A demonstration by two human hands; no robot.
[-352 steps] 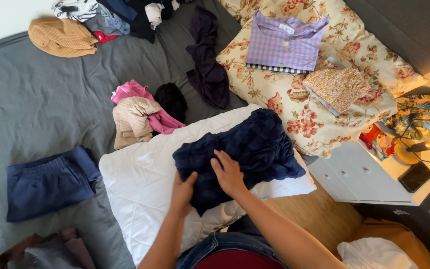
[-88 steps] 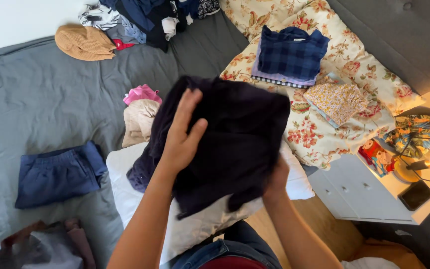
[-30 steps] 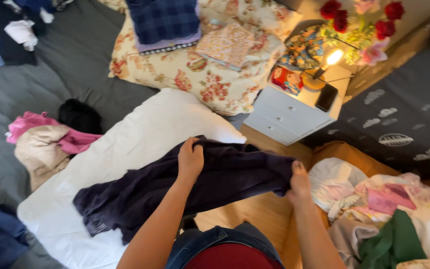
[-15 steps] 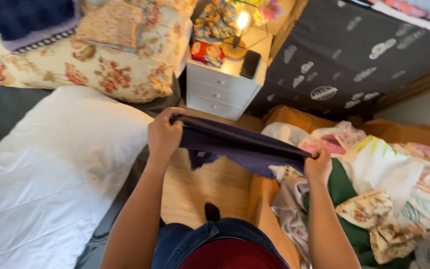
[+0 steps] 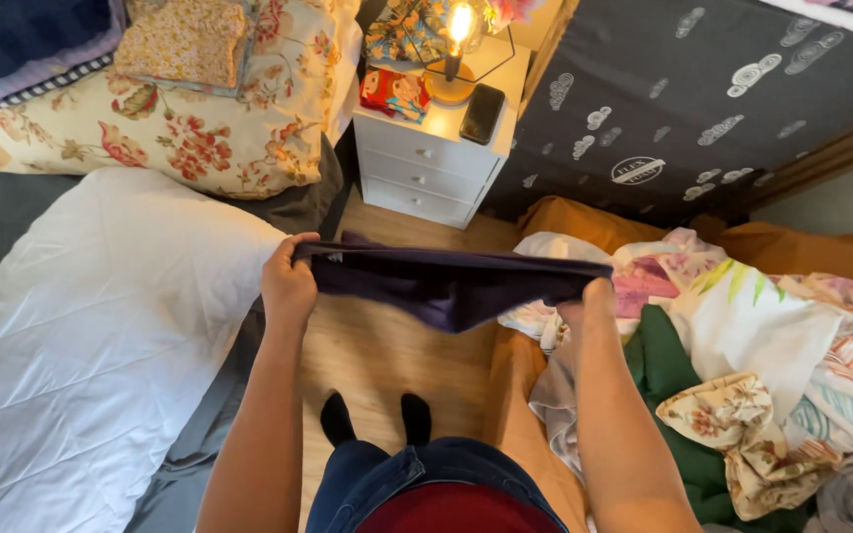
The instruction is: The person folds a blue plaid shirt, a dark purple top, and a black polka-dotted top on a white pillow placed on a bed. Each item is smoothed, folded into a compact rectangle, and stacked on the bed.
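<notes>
1. Closest to me, the person stands on the wooden floor (image 5: 387,345) in black socks (image 5: 375,419) and blue jeans, looking down at both arms.
2. The left hand (image 5: 290,281) is closed on one end of a dark navy garment (image 5: 446,281), and the right hand (image 5: 594,301) is closed on the other end. The cloth is stretched flat between them at waist height, above the floor.
3. Half a second ago the garment hung a little higher and nearer the nightstand; now it is lower and pulled more tight. A second ago it still lay partly over the white pillow (image 5: 91,326), so it has left the bed completely and now hangs between the bed and the pile.
4. To the right lies a pile of mixed clothes (image 5: 742,375) on an orange cover, just beside the right hand.
5. Further away stands a white nightstand (image 5: 431,163) with a lit lamp (image 5: 458,39) and a dark phone (image 5: 482,114).
6. Behind the pillow is a floral pillow (image 5: 199,128) with folded clothes on it.
</notes>
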